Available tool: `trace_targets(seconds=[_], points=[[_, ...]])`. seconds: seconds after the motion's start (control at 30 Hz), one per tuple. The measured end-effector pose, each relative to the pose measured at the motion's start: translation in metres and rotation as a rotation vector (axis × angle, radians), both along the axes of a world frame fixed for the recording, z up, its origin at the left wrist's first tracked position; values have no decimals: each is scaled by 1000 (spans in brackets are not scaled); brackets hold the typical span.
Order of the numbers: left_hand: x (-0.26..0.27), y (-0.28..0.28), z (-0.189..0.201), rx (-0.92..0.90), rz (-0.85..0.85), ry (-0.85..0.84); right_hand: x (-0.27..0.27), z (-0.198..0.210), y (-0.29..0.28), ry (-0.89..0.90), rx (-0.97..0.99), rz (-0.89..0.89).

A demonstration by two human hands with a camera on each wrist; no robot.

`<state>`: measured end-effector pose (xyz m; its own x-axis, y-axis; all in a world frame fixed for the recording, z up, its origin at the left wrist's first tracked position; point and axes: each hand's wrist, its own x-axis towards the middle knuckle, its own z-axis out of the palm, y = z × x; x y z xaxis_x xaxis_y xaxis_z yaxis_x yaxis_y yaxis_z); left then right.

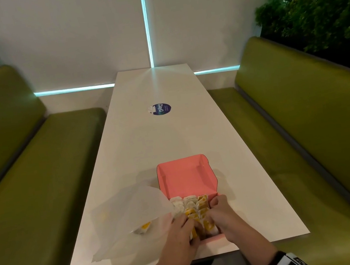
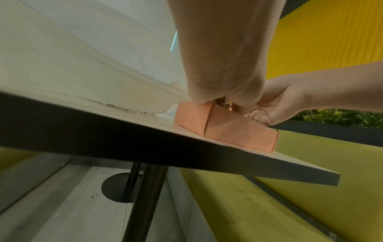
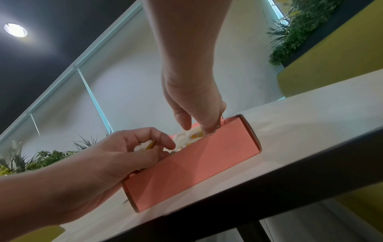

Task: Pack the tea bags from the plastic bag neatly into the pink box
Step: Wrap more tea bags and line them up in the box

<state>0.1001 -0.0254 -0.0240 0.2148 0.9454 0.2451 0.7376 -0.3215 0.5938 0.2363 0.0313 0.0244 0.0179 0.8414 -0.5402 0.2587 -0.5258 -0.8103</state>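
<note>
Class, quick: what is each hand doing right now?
Left hand: fingers curled, pinching a tea bag at the pink box.
Right hand: fingers down among the packed tea bags; grip cannot be told.

One pink box (image 1: 187,177), one plastic bag (image 1: 132,217), three rows of tea bags (image 1: 192,209) too packed to number, two hands, one counter (image 1: 159,139), two green benches (image 1: 27,178).

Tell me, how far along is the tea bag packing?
Mostly done: rows of tea bags already fill the pink box. Both hands, left and right, are tucking bags into its near end. At least one bag remains in the plastic bag.
</note>
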Motion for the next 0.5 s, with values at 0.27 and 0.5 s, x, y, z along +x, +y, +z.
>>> trace_targets(seconds=[0.27,0.5], points=[[2,-1,1,-11,3,-18,13,8,1,-82,-11,42],[2,1,0,-5,2,20,13,12,-5,-223,-44,253]])
